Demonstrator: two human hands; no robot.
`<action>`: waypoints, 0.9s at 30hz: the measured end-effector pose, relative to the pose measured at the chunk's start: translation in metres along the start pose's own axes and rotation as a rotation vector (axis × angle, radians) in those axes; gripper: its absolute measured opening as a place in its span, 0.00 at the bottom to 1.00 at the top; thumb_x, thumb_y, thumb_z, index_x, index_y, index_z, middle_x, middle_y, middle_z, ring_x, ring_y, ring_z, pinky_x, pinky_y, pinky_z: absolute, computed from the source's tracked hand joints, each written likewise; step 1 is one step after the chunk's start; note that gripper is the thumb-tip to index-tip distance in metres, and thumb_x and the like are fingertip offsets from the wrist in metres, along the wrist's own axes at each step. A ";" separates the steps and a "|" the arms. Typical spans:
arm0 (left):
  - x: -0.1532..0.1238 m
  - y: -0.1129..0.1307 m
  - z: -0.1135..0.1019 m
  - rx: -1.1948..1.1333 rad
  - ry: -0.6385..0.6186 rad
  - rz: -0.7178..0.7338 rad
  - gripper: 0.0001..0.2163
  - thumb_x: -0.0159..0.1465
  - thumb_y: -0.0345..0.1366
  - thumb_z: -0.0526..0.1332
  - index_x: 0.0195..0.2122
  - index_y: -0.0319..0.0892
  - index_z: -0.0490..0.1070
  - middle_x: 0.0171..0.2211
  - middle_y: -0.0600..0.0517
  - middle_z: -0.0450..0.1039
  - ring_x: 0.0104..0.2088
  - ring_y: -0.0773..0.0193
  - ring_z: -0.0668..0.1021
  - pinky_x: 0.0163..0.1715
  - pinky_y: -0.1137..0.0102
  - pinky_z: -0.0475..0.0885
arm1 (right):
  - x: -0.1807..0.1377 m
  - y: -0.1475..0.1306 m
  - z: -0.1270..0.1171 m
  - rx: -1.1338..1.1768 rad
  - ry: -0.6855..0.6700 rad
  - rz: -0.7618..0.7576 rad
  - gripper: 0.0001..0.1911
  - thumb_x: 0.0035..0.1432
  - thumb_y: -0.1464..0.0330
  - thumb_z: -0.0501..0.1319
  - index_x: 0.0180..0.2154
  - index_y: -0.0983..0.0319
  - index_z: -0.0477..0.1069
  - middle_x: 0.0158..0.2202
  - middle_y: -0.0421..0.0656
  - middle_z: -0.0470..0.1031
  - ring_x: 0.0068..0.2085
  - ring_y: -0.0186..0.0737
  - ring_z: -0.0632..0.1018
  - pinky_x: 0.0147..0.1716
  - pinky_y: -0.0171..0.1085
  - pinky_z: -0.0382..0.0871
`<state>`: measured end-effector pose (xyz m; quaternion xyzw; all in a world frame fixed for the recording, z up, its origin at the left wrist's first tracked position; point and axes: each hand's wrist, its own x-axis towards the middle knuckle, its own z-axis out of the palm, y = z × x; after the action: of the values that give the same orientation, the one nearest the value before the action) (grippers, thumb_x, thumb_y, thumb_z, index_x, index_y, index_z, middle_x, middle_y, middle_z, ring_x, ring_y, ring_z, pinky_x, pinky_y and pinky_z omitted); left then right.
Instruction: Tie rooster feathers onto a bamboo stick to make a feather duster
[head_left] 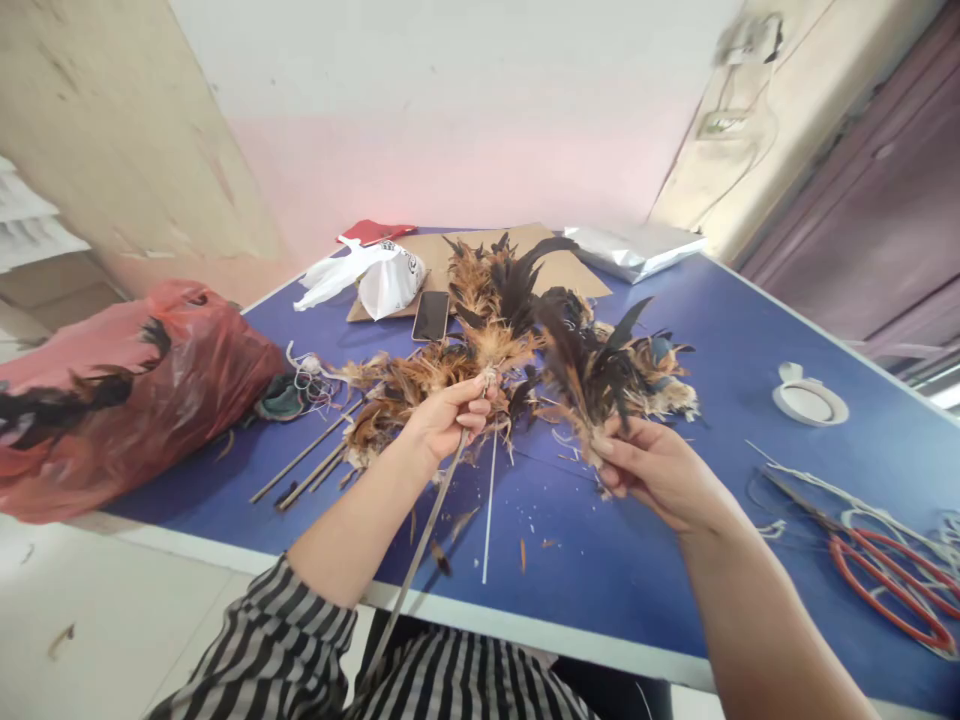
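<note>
My left hand (448, 415) is closed in a pinch around the top of a thin stick (420, 545) that carries a tuft of brown and tan feathers (495, 345); the stick slants down toward my lap. My right hand (651, 470) is closed on a bunch of dark brown and black feathers (592, 375), held just to the right of the stick's feathered tip. Both hands hover above a blue table (660, 570). More loose feathers (390, 385) are heaped on the table behind my hands.
Several bare sticks (307, 465) lie left of my hands. A red plastic bag (112, 390) of feathers sits at the table's left corner. Red-handled scissors (892, 575) and string lie right, beside a white tape roll (808, 400). A phone (431, 315), white bag (379, 275) and cardboard (555, 265) lie behind.
</note>
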<state>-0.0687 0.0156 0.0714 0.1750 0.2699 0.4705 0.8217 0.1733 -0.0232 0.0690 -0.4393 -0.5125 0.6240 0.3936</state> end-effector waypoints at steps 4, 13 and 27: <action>0.007 -0.015 0.000 0.089 0.021 -0.003 0.05 0.58 0.23 0.56 0.35 0.31 0.69 0.26 0.51 0.64 0.17 0.81 0.62 0.10 0.87 0.54 | 0.021 0.005 0.022 0.343 0.026 0.012 0.15 0.41 0.64 0.69 0.26 0.62 0.64 0.23 0.38 0.71 0.20 0.27 0.67 0.15 0.27 0.57; 0.009 -0.032 0.002 0.238 0.121 0.117 0.01 0.55 0.26 0.61 0.29 0.33 0.71 0.24 0.51 0.68 0.20 0.74 0.71 0.12 0.83 0.62 | 0.052 0.034 0.064 0.680 0.010 0.064 0.16 0.40 0.68 0.70 0.28 0.63 0.64 0.22 0.37 0.70 0.18 0.22 0.59 0.14 0.23 0.48; 0.008 -0.040 -0.006 0.307 0.192 0.076 0.05 0.57 0.30 0.61 0.34 0.36 0.71 0.25 0.51 0.72 0.23 0.68 0.76 0.18 0.76 0.73 | 0.055 0.044 0.072 0.660 0.113 0.050 0.18 0.38 0.67 0.71 0.26 0.63 0.63 0.17 0.33 0.64 0.16 0.22 0.56 0.13 0.24 0.45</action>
<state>-0.0415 0.0029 0.0429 0.2627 0.4090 0.4691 0.7373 0.0859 -0.0003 0.0238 -0.3344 -0.2491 0.7404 0.5272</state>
